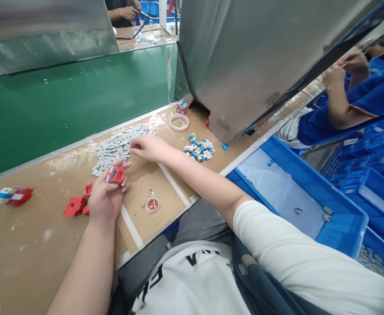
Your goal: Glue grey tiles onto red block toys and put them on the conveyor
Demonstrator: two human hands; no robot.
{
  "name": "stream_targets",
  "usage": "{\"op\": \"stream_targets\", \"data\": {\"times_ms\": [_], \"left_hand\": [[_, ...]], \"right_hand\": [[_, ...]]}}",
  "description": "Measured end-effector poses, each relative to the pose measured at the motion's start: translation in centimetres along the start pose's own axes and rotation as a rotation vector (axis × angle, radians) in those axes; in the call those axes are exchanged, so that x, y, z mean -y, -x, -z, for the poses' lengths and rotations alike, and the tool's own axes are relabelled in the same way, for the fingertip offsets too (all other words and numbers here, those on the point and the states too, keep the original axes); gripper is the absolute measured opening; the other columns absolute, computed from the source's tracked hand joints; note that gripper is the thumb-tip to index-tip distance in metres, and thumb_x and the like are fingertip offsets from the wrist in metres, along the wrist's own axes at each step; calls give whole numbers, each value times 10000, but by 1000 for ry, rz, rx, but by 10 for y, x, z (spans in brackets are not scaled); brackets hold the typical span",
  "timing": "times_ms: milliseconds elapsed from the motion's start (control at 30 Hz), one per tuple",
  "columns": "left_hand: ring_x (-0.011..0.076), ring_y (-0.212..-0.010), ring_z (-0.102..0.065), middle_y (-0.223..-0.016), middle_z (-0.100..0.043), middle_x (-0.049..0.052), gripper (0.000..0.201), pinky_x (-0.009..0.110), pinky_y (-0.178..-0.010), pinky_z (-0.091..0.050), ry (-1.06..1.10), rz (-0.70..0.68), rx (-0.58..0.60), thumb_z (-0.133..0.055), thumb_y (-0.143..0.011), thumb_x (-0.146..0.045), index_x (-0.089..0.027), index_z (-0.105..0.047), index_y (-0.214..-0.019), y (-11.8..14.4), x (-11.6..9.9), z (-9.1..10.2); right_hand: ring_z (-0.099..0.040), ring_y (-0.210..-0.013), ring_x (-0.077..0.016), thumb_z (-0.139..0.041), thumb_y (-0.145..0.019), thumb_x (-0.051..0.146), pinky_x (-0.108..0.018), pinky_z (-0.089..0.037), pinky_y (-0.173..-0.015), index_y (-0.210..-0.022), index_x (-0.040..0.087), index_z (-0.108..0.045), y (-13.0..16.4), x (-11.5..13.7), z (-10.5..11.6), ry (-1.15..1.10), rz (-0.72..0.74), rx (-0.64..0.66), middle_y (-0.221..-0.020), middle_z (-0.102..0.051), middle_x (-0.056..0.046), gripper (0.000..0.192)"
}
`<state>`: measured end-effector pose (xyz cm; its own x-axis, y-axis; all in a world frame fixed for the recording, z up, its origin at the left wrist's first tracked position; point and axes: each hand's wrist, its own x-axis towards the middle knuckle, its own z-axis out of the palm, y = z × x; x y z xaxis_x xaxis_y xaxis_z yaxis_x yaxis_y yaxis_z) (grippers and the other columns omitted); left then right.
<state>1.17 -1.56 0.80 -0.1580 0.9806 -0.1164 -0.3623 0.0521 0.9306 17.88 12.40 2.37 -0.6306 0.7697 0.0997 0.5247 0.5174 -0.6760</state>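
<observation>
My left hand is closed around a small red plastic part with a grey edge, its recessed face turned up. My right hand hovers at the near right side of a spread pile of small flat grey pieces, thumb and fingers pinched together; whatever may be between the fingertips is too small to make out. Several more red plastic parts lie just left of my left wrist. Below both hands, a small round cup of reddish stuff holds a thin stick.
Blue, white and yellow pieces are heaped to the right, near a white ring. Red and blue pieces lie far left. A metal panel rises behind; a blue bin stands right. Co-workers' hands show at right and the back.
</observation>
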Motion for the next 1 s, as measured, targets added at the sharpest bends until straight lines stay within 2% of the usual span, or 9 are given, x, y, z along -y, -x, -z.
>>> {"op": "stream_targets", "data": {"times_ms": [167, 267, 400, 533, 633, 767, 900, 1000], "left_hand": [[126, -650, -462, -1082, -760, 123, 508, 259, -540, -395, 6, 16, -31, -672, -569, -246, -185, -824, -1050, -2, 2, 2], [121, -653, -476, -1031, -757, 105, 472, 249, -543, -390, 4, -25, -110, -667, -575, -234, -190, -827, -1017, -3, 2, 5], [122, -666, -501, -1037, -779, 86, 488, 246, -552, -390, -12, -145, -264, -674, -573, -179, -215, -834, -1032, -7, 2, 14], [126, -664, -504, -1016, -788, 72, 455, 253, -564, -379, -78, -187, -329, -681, -599, -152, -238, -817, -1026, -10, -1, 28], [126, -665, -510, -1034, -797, 82, 456, 255, -565, -366, -152, -172, -328, -690, -601, -149, -235, -816, -1031, -14, -10, 33], [122, -665, -523, -1023, -795, 90, 479, 244, -563, -380, -189, -179, -289, -693, -579, -151, -201, -826, -1037, -24, -20, 26], [110, -641, -525, -1015, -775, 94, 516, 227, -543, -404, -37, -234, -270, -662, -555, -173, -174, -808, -1050, -34, -9, 14], [114, -636, -533, -1018, -783, 85, 535, 226, -539, -422, -3, -248, -263, -656, -564, -153, -188, -825, -1070, -37, 0, 13]], "right_hand": [[-613, -962, -182, -636, -1060, 239, -271, -356, -771, -1127, 172, -756, -12, 0, -38, 27, 165, 89, -1107, -721, -65, 153], [-627, -955, -188, -655, -1068, 289, -279, -339, -729, -1188, 192, -742, -7, -8, -51, 105, 222, 113, -1174, -683, -71, 177], [-645, -981, -197, -687, -1040, 255, -287, -365, -743, -1275, 210, -708, -3, -16, -50, 108, 267, 118, -1203, -669, -63, 241], [-643, -984, -203, -678, -1050, 263, -302, -369, -754, -1241, 218, -722, -2, -17, -46, 128, 314, 128, -1211, -675, -64, 201], [-632, -949, -200, -631, -1086, 302, -311, -345, -732, -1197, 217, -747, -4, -15, -47, 154, 306, 132, -1209, -681, -69, 182], [-606, -892, -192, -604, -1101, 340, -315, -282, -678, -1274, 232, -737, -6, -11, -50, 206, 301, 124, -1237, -671, -75, 243], [-579, -840, -178, -614, -1090, 332, -313, -240, -646, -1291, 235, -718, -7, -6, -50, 270, 280, 128, -1292, -644, -77, 246], [-589, -856, -178, -606, -1091, 313, -313, -265, -653, -1299, 234, -705, -7, -4, -51, 281, 278, 125, -1335, -625, -80, 243]]}}
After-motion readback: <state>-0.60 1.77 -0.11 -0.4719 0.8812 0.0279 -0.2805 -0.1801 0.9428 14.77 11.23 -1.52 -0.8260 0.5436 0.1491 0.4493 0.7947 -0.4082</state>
